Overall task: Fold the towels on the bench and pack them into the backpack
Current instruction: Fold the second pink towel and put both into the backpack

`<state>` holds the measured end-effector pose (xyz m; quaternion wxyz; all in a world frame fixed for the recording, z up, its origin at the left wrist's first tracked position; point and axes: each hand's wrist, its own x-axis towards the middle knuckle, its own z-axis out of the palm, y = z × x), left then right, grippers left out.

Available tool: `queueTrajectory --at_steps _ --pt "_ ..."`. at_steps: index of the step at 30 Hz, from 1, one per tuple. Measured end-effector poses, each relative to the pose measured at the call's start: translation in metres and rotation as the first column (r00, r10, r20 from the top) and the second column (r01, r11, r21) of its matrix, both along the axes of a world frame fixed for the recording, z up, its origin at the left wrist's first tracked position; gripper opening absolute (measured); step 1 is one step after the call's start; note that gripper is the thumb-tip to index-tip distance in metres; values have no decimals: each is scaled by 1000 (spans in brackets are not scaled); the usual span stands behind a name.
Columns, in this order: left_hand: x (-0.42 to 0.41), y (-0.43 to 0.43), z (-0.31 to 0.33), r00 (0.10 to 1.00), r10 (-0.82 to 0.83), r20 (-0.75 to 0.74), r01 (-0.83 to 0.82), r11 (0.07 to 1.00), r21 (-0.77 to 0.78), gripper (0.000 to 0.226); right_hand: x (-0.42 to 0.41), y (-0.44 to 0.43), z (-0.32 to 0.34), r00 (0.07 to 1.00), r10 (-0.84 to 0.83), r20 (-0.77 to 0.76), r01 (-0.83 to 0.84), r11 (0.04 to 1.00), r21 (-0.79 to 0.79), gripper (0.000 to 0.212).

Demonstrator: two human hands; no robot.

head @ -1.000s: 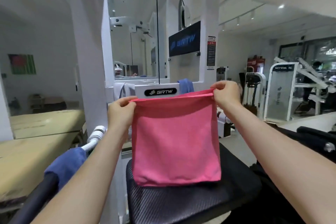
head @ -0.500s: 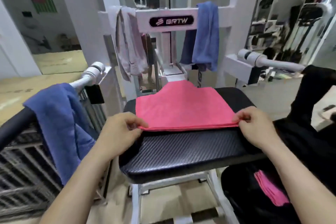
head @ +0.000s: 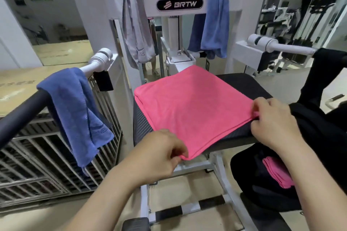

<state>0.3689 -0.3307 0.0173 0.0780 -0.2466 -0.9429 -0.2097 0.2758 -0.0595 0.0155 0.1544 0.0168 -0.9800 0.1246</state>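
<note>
A folded pink towel (head: 189,107) lies flat on the black padded bench seat (head: 244,84). My left hand (head: 159,157) pinches its near left corner, which hangs over the seat's front edge. My right hand (head: 272,118) pinches the near right corner. The black backpack (head: 262,180) stands open at lower right, with another folded pink towel (head: 277,172) inside. A blue towel (head: 78,110) is draped over the left arm bar, a grey towel (head: 135,28) and a second blue towel (head: 214,22) over the white machine frame.
The white machine frame (head: 180,3) rises right behind the seat. A black padded bar (head: 20,116) runs along the left above a metal grille (head: 37,165). A white roller arm (head: 272,45) sticks out at right. Other gym machines stand at the back right.
The pink towel was held up by its top corners, then came down flat onto the seat. Since then both hands have drawn its near edge toward me and slightly turned it.
</note>
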Motion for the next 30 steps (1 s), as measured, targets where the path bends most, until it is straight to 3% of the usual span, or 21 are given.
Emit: queueTrajectory --at_steps 2,3,5,6,8,9,12,15,17,19,22,24,27,30 --pt "3 1 4 988 -27 149 11 994 107 14 38 -26 4 955 296 -28 -296 955 -18 36" --pt "2 -4 7 969 -33 246 -16 980 196 16 59 -45 3 883 469 -1 -469 882 -43 43" --pt "-5 -22 10 964 36 262 -133 923 361 26 89 -80 -11 777 623 88 -626 780 4 65" --pt "-14 -35 7 976 144 160 -198 896 397 33 94 -93 -23 773 632 57 -634 770 73 72" --pt "-42 -63 -1 919 393 -32 -357 864 356 42 92 -112 -41 793 601 -98 -594 799 92 60" --pt "-57 -76 -5 878 478 -23 -442 828 345 40 88 -116 -48 791 582 -189 -579 812 76 48" --pt "-99 -96 -12 767 600 227 -635 661 400 28 80 -115 -60 738 582 -342 -597 799 69 28" --pt "-128 -94 -11 685 690 234 -720 594 358 45 82 -125 -61 784 538 -311 -530 840 117 47" --pt "-141 -93 -7 632 737 241 -766 545 341 47 81 -134 -62 798 509 -321 -494 859 136 41" --pt "-148 -97 -4 606 725 327 -788 491 371 33 76 -135 -63 767 514 -383 -509 852 124 32" --pt "-141 -101 0 647 627 434 -756 456 468 11 68 -122 -63 709 541 -452 -556 824 114 21" --pt "-119 -99 2 665 563 490 -740 404 538 2 66 -108 -59 720 542 -433 -552 826 116 13" --pt "-65 -91 -5 681 471 561 -707 224 670 17 68 -76 -51 798 476 -371 -500 865 33 11" --pt "-6 -81 -27 707 326 628 -668 14 744 22 75 -49 -40 904 382 -191 -418 883 -212 18"
